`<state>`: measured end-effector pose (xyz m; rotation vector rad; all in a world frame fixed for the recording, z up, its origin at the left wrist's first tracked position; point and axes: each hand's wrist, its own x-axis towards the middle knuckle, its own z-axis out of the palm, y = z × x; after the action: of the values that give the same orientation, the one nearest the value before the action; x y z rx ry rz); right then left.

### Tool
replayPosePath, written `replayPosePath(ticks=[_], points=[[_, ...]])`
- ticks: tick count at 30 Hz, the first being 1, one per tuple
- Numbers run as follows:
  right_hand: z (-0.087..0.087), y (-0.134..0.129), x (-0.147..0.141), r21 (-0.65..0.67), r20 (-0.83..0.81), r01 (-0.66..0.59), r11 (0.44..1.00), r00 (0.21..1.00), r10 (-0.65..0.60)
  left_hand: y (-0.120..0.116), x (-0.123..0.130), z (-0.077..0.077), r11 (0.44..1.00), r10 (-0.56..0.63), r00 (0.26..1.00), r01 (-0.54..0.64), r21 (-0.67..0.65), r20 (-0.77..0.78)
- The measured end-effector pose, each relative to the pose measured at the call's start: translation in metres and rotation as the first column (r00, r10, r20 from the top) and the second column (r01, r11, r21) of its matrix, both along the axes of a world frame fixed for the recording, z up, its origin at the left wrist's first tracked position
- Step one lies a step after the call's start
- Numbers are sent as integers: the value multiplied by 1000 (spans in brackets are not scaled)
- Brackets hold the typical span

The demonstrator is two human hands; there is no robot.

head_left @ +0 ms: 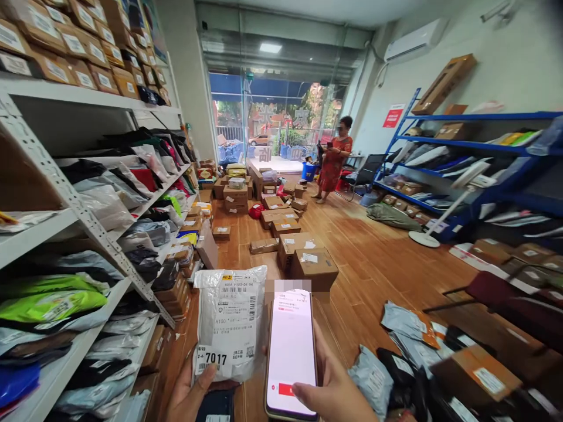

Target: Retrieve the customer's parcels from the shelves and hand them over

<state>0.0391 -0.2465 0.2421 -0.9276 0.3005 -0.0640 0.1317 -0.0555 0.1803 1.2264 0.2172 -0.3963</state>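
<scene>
My left hand [191,392] is closed on the lower edge of a white plastic mailer parcel [231,328], thumb across its front. The parcel is upright, its printed label facing me and showing 7017. A dark flat thing [215,407] with a pale label shows just below it, partly cut off by the frame's lower edge; I cannot tell if the left hand holds it too. Close by on the right, my right hand [336,381] grips a smartphone [291,351]. Its screen is lit, and my thumb lies on a red button at the bottom.
Left, white shelves [92,228] hold many parcels and boxes. Cardboard boxes [314,266] line the floor ahead. Bagged parcels [373,378] lie at the lower right. Blue shelves [466,149], a white fan [424,237] and a chair [505,305] stand right. A person [336,158] stands near the window.
</scene>
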Motion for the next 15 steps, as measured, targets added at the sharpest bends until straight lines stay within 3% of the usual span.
replayPosePath(ticks=[4, 10, 13, 15], points=[[-1, -14, -7, -28, -37, 15, 999, 999, -16, -18, 5, 2, 997, -78, 997, 78, -2, 8], [-25, -62, -12, -119, 113, 26, 993, 994, -12, -53, 29, -20, 978, -207, 978, 207, 8, -32], [-30, -96, -14, -127, 148, 62, 990, 988, -42, -89, 38, -24, 959, -283, 956, 282, -24, -80], [-29, -122, -14, -132, 149, 62, 989, 988, -42, -123, 38, -19, 962, -270, 962, 271, 23, -38]])
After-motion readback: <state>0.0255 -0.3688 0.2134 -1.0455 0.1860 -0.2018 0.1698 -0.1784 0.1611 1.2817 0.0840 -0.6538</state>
